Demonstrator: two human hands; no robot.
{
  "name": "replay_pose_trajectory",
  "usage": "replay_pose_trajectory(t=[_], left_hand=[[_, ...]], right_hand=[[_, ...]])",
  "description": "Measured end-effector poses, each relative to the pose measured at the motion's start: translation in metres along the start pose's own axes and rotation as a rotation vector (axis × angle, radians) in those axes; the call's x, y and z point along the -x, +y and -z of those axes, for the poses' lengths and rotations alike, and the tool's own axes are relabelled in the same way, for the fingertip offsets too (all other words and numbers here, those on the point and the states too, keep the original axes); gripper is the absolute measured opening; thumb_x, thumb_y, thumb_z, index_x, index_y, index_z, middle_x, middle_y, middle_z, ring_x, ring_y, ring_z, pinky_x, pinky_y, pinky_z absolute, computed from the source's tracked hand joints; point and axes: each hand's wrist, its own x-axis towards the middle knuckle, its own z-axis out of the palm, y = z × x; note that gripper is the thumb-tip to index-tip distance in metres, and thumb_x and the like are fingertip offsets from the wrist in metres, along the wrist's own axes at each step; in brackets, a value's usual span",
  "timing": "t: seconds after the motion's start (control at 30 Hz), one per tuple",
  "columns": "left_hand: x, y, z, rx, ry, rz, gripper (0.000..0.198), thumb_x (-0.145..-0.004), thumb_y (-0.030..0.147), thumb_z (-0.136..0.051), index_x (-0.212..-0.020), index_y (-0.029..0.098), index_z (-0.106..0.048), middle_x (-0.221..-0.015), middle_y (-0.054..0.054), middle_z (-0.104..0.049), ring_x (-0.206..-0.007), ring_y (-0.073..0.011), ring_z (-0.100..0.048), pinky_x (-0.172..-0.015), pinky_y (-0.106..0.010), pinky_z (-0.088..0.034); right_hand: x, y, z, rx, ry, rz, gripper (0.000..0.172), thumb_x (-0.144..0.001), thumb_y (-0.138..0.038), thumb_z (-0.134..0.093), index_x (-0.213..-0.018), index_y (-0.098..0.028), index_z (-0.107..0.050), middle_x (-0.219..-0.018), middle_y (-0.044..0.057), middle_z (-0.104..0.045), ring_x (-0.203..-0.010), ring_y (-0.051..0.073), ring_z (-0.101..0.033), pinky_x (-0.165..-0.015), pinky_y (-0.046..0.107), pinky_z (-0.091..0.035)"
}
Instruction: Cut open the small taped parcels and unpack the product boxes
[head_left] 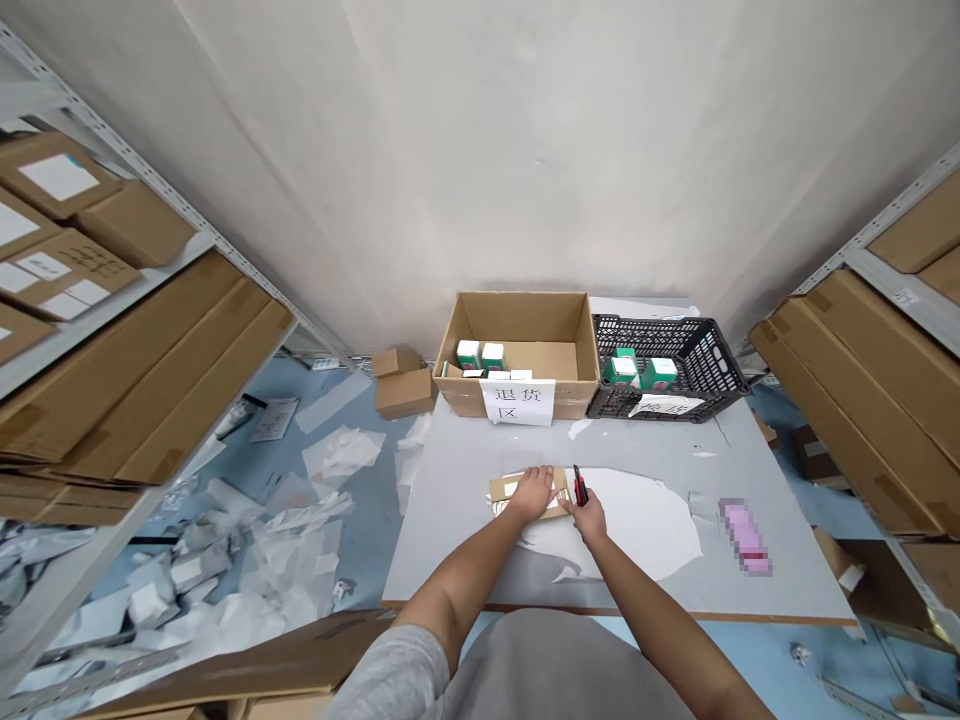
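My left hand (531, 493) lies flat on top of a small cardboard parcel (526, 496) wrapped with clear tape, near the middle of a grey table (465, 540). My right hand (589, 520) is just to its right and grips a red and black utility knife (580, 486), with the blade end hidden or too small to see. The knife tip is close to the parcel's right end. Under and beside my right hand lies a torn white sheet (637, 525). A pink object (745, 537), blurred out, lies further right on the table.
At the table's far edge stand an open cardboard box (517, 315) and a black plastic crate (667, 335), both holding green and white cartons. Metal shelves (127, 390) of cardboard boxes flank both sides. Plastic wrap scraps (225, 570) litter the blue floor to the left.
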Motion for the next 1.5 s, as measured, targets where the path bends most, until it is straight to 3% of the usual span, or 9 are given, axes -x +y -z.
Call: replay_pose_trajectory(t=[0.23,0.4,0.73,0.93,1.2,1.5], left_hand=[[0.009,0.004,-0.006,0.049,0.038,0.062,0.065,-0.108,0.054,-0.049,-0.164,0.022,-0.042,-0.14,-0.016,-0.064,-0.125,-0.0322,-0.057,-0.11,-0.046,-0.039],[0.005,0.007,-0.005,0.01,0.009,0.06,0.063,-0.11,0.049,-0.046,-0.164,0.017,-0.043,-0.138,-0.02,-0.064,-0.122,-0.0331,-0.059,-0.111,-0.048,-0.038],[0.004,0.008,-0.006,0.027,0.04,0.087,0.064,-0.108,0.047,-0.049,-0.164,0.017,-0.043,-0.131,-0.021,-0.065,-0.12,-0.0343,-0.06,-0.11,-0.05,-0.039],[0.009,0.009,-0.002,0.032,0.061,0.103,0.062,-0.109,0.051,-0.045,-0.162,0.018,-0.046,-0.131,-0.02,-0.065,-0.12,-0.0338,-0.058,-0.111,-0.049,-0.038],[0.008,0.008,-0.001,0.052,0.039,0.119,0.071,-0.107,0.06,-0.046,-0.164,0.02,-0.043,-0.134,-0.019,-0.065,-0.12,-0.0346,-0.058,-0.109,-0.049,-0.038],[-0.001,0.01,-0.006,0.02,-0.002,0.112,0.065,-0.109,0.05,-0.044,-0.16,0.01,-0.048,-0.13,-0.024,-0.067,-0.117,-0.0368,-0.062,-0.108,-0.051,-0.04]], right_hand=[[0.011,0.004,0.012,-0.117,-0.041,-0.033,0.06,-0.071,-0.071,-0.073,-0.106,-0.024,-0.062,-0.069,-0.005,-0.063,-0.055,0.016,-0.062,-0.047,0.023,-0.045],[0.016,-0.002,0.03,-0.266,-0.194,-0.065,0.068,-0.074,-0.082,-0.065,-0.109,-0.025,-0.055,-0.056,-0.01,-0.055,-0.041,0.014,-0.053,-0.041,0.023,-0.041],[0.029,-0.008,0.026,-0.358,-0.316,-0.23,0.057,-0.077,-0.071,-0.074,-0.107,-0.027,-0.053,-0.056,-0.009,-0.056,-0.04,0.013,-0.053,-0.04,0.021,-0.039],[0.026,-0.01,0.034,-0.342,-0.367,-0.208,0.056,-0.076,-0.068,-0.075,-0.108,-0.027,-0.054,-0.056,-0.009,-0.056,-0.039,0.013,-0.053,-0.039,0.02,-0.039],[0.025,-0.007,0.031,-0.278,-0.321,-0.207,0.059,-0.077,-0.073,-0.072,-0.11,-0.026,-0.057,-0.057,-0.009,-0.056,-0.039,0.013,-0.054,-0.039,0.021,-0.041],[0.029,-0.002,0.033,-0.281,-0.329,-0.225,0.053,-0.08,-0.067,-0.073,-0.111,-0.026,-0.059,-0.056,-0.009,-0.056,-0.038,0.013,-0.052,-0.039,0.021,-0.041]])
